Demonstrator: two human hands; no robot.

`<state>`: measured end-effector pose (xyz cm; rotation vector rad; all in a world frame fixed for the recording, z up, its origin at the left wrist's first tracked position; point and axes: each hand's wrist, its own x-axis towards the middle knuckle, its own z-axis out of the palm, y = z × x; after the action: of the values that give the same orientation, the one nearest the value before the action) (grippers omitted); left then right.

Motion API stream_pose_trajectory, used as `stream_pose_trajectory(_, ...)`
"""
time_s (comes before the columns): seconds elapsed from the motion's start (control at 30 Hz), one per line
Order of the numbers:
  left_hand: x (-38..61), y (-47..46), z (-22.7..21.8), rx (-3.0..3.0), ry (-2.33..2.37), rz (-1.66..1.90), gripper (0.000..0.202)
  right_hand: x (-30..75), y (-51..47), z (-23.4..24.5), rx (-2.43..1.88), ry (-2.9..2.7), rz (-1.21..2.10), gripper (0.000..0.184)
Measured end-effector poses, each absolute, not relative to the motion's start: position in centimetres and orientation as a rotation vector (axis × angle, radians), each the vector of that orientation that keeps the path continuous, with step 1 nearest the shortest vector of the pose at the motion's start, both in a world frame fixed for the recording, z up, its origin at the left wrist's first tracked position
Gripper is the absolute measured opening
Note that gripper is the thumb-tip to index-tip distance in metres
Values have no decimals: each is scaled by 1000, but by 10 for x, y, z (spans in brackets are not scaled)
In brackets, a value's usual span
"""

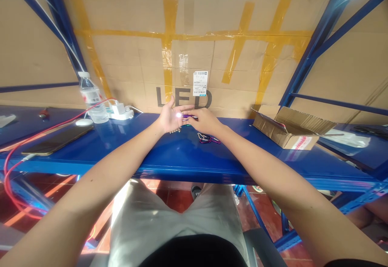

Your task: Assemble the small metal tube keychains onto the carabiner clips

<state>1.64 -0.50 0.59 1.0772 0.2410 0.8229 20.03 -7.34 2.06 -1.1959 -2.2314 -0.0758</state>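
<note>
My right hand is closed on a small purple flashlight, which points left. A bright white spot of light shows on the palm of my left hand. That hand is open, palm turned up, with the fingers stretched toward the flashlight; whether they touch it I cannot tell. Below my right hand, several carabiner-like clips, purple and silver, lie on the blue table. Small brass-coloured pieces lie partly hidden under my left hand, and something green shows just behind my fingers.
An open cardboard box stands on the right. To the left are a water bottle, a power strip with a charger, and a phone on a red cable. A large taped cardboard sheet closes off the back.
</note>
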Motion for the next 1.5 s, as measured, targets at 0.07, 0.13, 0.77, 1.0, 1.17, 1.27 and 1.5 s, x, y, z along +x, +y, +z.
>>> stream_pose_trajectory(0.07,16,-6,6,1075,249,823,97,200,-74,21,-1182,-2238,-74,39)
stream_pose_trajectory(0.13,17,-7,7,1080,255,825,98,200,-74,21,-1183,-2241,-69,39)
stream_pose_trajectory(0.77,17,-6,6,1101,264,805,97,200,-76,22,-1192,-2256,-105,38)
stream_pose_trajectory(1.0,17,-8,7,1092,255,805,98,196,-79,24,-1222,-2231,-154,34)
stream_pose_trajectory(1.17,18,-11,8,1094,264,808,97,195,-80,25,-1266,-2203,-187,32)
stream_pose_trajectory(1.27,19,-12,9,1100,265,809,98,195,-80,26,-1294,-2177,-178,30)
stream_pose_trajectory(1.5,18,-9,7,1122,230,781,98,195,-80,27,-1324,-2175,-199,29)
